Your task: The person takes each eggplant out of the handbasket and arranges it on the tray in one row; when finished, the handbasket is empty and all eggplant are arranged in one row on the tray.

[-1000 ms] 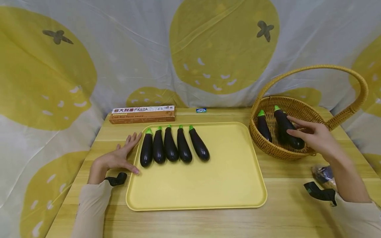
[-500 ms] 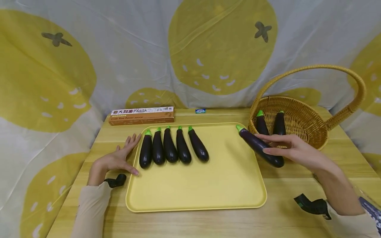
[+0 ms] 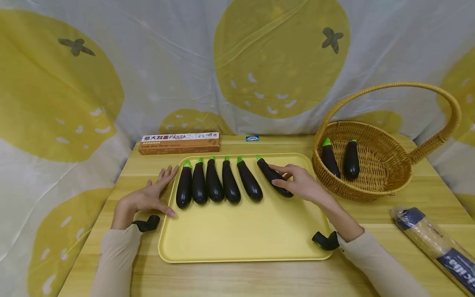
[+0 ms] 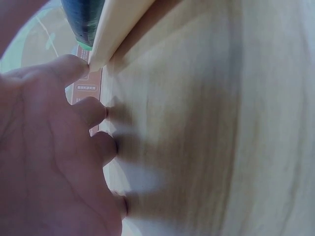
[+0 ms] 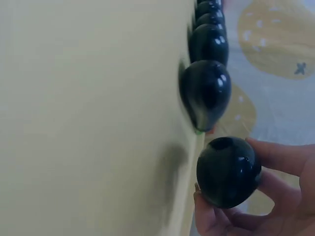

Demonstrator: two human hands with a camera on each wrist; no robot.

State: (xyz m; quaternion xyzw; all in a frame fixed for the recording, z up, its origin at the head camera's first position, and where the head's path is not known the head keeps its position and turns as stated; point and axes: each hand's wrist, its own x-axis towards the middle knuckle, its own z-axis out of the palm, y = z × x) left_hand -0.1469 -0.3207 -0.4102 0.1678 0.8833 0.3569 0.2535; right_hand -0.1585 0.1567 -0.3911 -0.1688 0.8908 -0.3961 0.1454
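Note:
My right hand (image 3: 302, 183) grips a dark purple eggplant (image 3: 272, 175) with a green stem end, between thumb and fingers. In the right wrist view this eggplant (image 5: 229, 172) shows its round end, and its shadow falls apart from it, so it seems held just over the yellow tray (image 3: 237, 235). Several more eggplants (image 3: 249, 181) lie side by side along the tray's back left. Fingers spread, my left hand (image 3: 148, 198) rests at the tray's left edge, its thumb on the rim. In the left wrist view, the fingertips (image 4: 106, 147) touch the wooden table.
A wicker basket (image 3: 343, 190) with a tall handle stands at the right, with two eggplants (image 3: 351, 161) inside. A pasta box (image 3: 179, 144) and a small blue packet (image 3: 252, 138) sit behind the tray. A clear-wrapped package (image 3: 434, 247) lies front right; a patterned cloth (image 3: 170, 62) hangs behind.
My right hand has lifted an eggplant out of the basket and carried it left, over the tray, beside the row. Two eggplants stay in the basket. The left hand has kept its place.

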